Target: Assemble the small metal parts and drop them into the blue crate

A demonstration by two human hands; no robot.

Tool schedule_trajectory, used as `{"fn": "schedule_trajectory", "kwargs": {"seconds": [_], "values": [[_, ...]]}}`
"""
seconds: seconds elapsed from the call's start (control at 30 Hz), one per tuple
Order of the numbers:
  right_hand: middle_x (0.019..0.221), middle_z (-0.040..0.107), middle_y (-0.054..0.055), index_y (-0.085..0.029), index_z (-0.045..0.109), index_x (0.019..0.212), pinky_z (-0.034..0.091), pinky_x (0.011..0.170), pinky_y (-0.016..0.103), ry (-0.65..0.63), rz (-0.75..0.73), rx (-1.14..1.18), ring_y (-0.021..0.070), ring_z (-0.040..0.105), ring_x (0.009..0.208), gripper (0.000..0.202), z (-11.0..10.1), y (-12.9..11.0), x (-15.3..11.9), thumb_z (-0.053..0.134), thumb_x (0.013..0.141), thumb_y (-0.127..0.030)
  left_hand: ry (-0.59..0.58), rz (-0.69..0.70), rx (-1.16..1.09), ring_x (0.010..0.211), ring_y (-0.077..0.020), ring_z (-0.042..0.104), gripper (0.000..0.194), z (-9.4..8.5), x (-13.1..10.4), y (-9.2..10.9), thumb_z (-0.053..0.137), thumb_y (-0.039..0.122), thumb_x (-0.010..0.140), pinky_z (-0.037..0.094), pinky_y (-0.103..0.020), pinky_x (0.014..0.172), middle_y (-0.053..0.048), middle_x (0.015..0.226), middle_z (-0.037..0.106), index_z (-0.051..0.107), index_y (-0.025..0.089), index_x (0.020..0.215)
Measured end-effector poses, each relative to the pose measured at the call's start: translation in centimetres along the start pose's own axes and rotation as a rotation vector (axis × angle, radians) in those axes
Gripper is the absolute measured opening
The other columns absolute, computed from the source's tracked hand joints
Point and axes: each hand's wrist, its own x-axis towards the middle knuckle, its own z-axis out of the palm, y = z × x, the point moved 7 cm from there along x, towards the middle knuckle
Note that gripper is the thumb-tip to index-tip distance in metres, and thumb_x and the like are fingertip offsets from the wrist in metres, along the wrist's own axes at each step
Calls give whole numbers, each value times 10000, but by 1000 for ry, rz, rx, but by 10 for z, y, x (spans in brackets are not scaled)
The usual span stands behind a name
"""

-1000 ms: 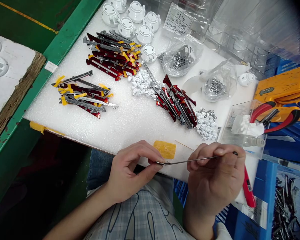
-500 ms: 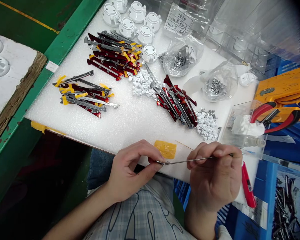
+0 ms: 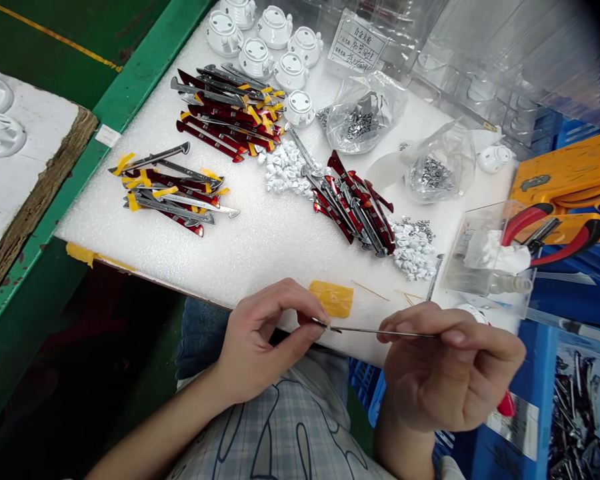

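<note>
My left hand (image 3: 265,340) pinches a small dark metallic piece (image 3: 320,323) between thumb and forefinger, just past the front edge of the white foam-topped table (image 3: 260,253). A thin metal rod (image 3: 365,330) runs from that piece to my right hand (image 3: 445,367), whose thumb and fingers grip it. The rod's right end is hidden by the fingers. A yellow patch (image 3: 331,299) lies on the foam behind my hands, with thin brown sticks (image 3: 371,291) to its right. White small parts (image 3: 414,250) are heaped farther back.
Red and grey strips lie in several piles (image 3: 353,203), some with yellow tape (image 3: 170,190). White cup-like parts (image 3: 255,57) and bags of small metal parts (image 3: 365,117) stand behind. At right are a clear box (image 3: 490,260), red-handled pliers (image 3: 570,247) and blue crates (image 3: 535,373).
My right hand has shifted right and slightly down, with its fingers more extended along the rod. More of the brown sticks shows now. My left hand has hardly moved.
</note>
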Motion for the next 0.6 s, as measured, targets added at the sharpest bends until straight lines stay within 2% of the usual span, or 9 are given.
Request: {"fn": "schedule_trajectory", "kwargs": {"seconds": [0.13, 0.37, 0.6], "values": [[785, 731, 2, -232, 686, 1030, 519, 443, 284, -25, 90, 21, 171, 641, 579, 174, 0, 6, -3, 545, 1056, -133, 5, -16, -26, 690, -139, 697, 127, 0, 0, -1, 766, 97, 948, 594, -238, 639, -19, 814, 776, 760, 215, 901], [758, 697, -19, -229, 636, 1011, 551, 512, 260, -100, 207, 133, 145, 618, 568, 167, 4, 16, -6, 504, 1073, -147, 22, -41, -19, 660, -142, 685, 109, -2, 0, -1, 778, 135, 958, 613, -263, 672, -27, 811, 774, 759, 207, 879], [755, 717, -13, -214, 664, 1004, 552, 524, 271, -46, 199, 167, 153, 638, 580, 186, -4, 17, -1, 501, 1039, -130, 34, -69, -34, 630, -140, 663, 147, -2, 1, -2, 809, 241, 969, 605, -261, 623, -30, 775, 757, 749, 207, 839]]}}
